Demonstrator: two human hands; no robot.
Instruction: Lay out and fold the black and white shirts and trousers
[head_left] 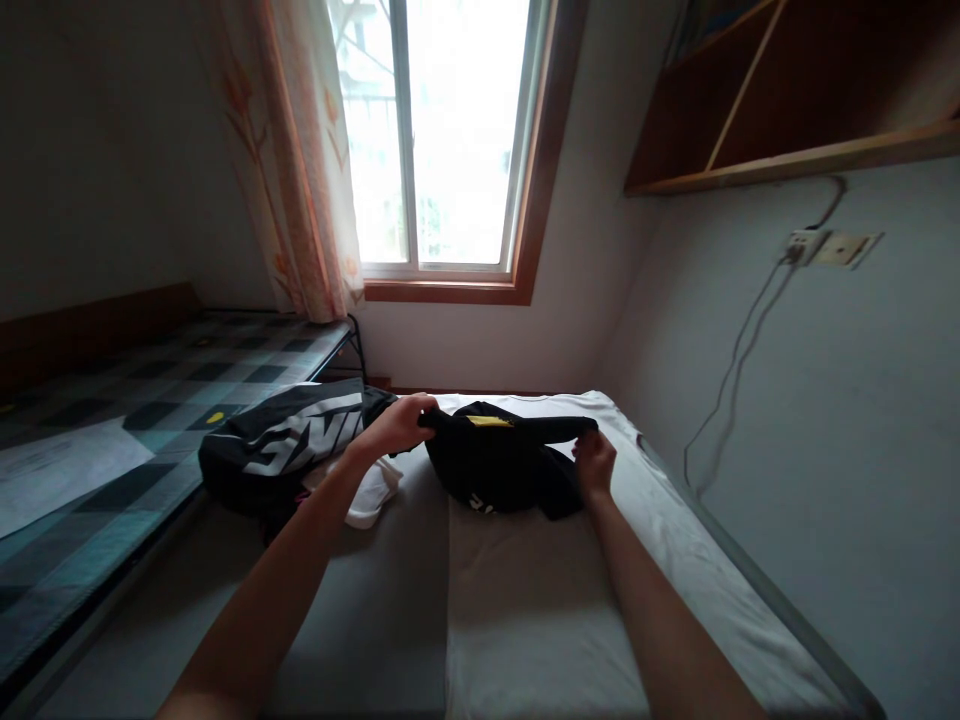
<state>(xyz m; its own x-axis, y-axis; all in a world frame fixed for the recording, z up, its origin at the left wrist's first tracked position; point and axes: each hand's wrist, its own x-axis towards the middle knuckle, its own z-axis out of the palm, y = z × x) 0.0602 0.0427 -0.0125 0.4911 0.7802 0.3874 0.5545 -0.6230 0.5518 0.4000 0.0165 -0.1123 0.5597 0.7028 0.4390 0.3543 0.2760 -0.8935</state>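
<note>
A black garment (499, 470) with a yellow patch near its top edge and small white marks low down hangs just over the white bed sheet (525, 600). Its left end is pinched in my left hand (399, 425), and its right end is gripped by my right hand (596, 460). Between the hands the top edge is pulled out almost level; the cloth below is bunched, so the kind of garment is not clear. Left of my left hand lies a black bag-like item (277, 450) with large white lettering, beside a crumpled white cloth (375, 492).
At the left, a checked mattress (142, 385) carries a sheet of paper (67, 470). Ahead are a window (457, 150) and a floral curtain (300, 170). A wooden shelf (795, 160) and a socket with a dangling cable (806, 245) are on the right wall.
</note>
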